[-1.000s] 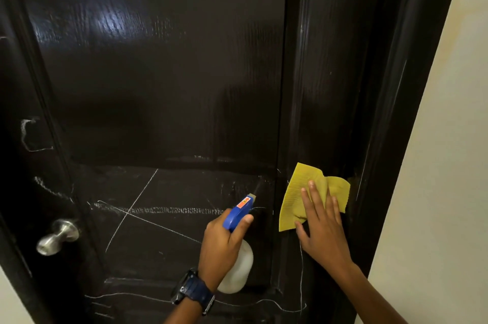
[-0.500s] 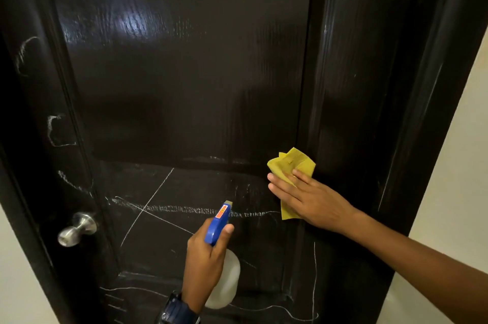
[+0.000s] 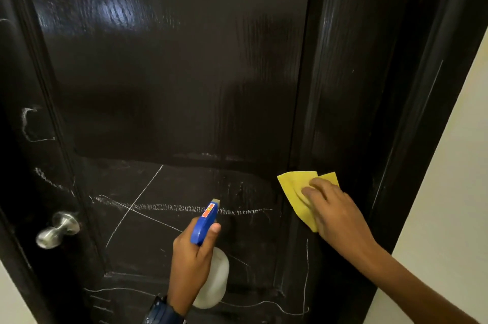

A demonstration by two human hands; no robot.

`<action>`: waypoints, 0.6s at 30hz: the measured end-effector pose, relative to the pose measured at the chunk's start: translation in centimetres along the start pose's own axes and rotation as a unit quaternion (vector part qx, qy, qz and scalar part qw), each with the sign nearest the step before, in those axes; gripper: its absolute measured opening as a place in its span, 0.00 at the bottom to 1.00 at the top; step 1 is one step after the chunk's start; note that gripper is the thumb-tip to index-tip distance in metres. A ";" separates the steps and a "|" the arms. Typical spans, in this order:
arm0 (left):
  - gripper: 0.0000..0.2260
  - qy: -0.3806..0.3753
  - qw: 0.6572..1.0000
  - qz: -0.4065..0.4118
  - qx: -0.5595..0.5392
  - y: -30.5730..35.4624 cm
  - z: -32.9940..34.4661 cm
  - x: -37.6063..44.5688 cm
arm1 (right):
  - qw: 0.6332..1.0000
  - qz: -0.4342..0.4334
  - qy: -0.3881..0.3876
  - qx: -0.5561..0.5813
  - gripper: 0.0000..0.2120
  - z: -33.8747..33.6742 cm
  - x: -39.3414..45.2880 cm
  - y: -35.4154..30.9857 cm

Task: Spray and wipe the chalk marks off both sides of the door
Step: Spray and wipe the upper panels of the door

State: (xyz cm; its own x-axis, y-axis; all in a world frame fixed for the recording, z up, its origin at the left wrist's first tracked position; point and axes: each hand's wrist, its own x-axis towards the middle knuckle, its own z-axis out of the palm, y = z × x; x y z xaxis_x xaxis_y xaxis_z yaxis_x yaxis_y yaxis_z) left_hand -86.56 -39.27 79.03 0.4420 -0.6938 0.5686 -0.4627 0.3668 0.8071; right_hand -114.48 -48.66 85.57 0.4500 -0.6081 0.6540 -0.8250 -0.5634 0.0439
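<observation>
A dark glossy door (image 3: 169, 80) fills the view. Its upper panel looks wet and free of marks. White chalk marks (image 3: 169, 208) cross the lower panel, with more lines near the left edge and along the bottom. My left hand (image 3: 191, 257) grips a white spray bottle (image 3: 214, 284) with a blue trigger head, its nozzle pointing at the lower panel. My right hand (image 3: 335, 210) presses a yellow cloth (image 3: 295, 189) flat against the door's right stile, beside the lower panel.
A silver round door knob (image 3: 56, 230) sticks out at the lower left. The dark door frame (image 3: 412, 112) runs down the right side, with a cream wall (image 3: 449, 191) beyond it. A dark watch (image 3: 161, 310) is on my left wrist.
My right hand has moved the cloth from the lower panel's top right corner back onto the right stile. The spray bottle stays pointed at the lower panel.
</observation>
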 end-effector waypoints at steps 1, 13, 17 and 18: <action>0.18 0.001 1.000 0.004 0.001 0.0 -0.1 0.1 | 0.995 0.053 0.037 0.076 0.38 -0.4 0.0 -0.3; 0.41 -0.015 0.999 -0.006 -0.028 -0.1 -2.6 1.8 | 0.509 0.601 0.002 0.616 0.11 -1.8 -6.4 -5.9; 0.41 -0.040 0.998 0.005 -0.040 0.3 -2.7 3.3 | 0.727 0.533 0.207 0.380 0.11 -1.8 -5.6 -6.9; 0.39 -0.044 0.998 0.008 -0.044 0.4 -2.7 3.8 | 0.773 0.477 0.278 0.313 0.12 -1.9 -4.7 -7.2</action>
State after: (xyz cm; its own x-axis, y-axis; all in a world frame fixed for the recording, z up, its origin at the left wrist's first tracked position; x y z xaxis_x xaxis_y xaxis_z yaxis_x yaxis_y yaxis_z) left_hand -82.99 -40.02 81.94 0.3634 -0.7377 0.5690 -0.3983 0.4291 0.8107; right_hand -111.32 -40.72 83.57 -0.6211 -0.6774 0.3943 -0.2862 -0.2724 -0.9186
